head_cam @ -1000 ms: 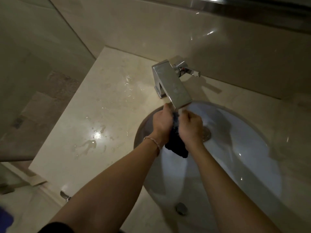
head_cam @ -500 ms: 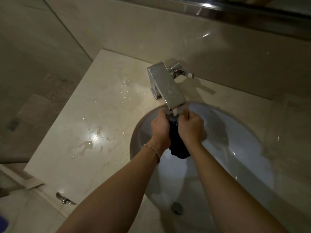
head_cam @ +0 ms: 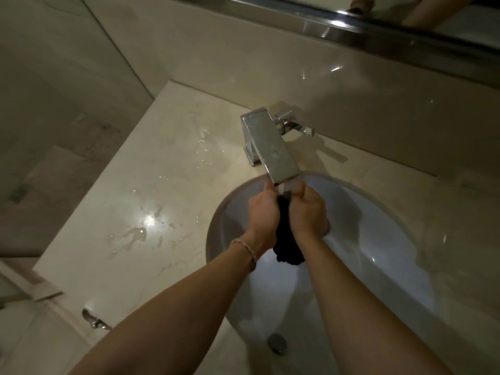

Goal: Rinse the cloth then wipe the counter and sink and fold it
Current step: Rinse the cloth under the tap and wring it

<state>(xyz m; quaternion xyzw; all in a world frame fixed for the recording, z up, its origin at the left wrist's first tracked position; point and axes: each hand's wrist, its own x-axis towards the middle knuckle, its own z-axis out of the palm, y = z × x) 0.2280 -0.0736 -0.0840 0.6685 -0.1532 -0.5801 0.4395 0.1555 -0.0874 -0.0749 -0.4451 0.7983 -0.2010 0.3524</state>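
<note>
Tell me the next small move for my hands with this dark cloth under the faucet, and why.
Probably squeeze and rub the dark cloth under the stream. Both the left hand and right hand grip it bunched just below the faucet spout, over the sink, so only its top seems to meet the water. The puddles on the counter can wait.

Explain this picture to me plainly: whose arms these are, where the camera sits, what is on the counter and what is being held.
No machine here: a person works with bare hands, and one camera on their head looks down at them. The left hand and right hand each have a grip on a dark cloth, bunched between them under the square chrome faucet, over the white sink. Water seems to be running from the spout. The beige counter carries puddles to the left of the basin. A bracelet sits on the left wrist.
</note>
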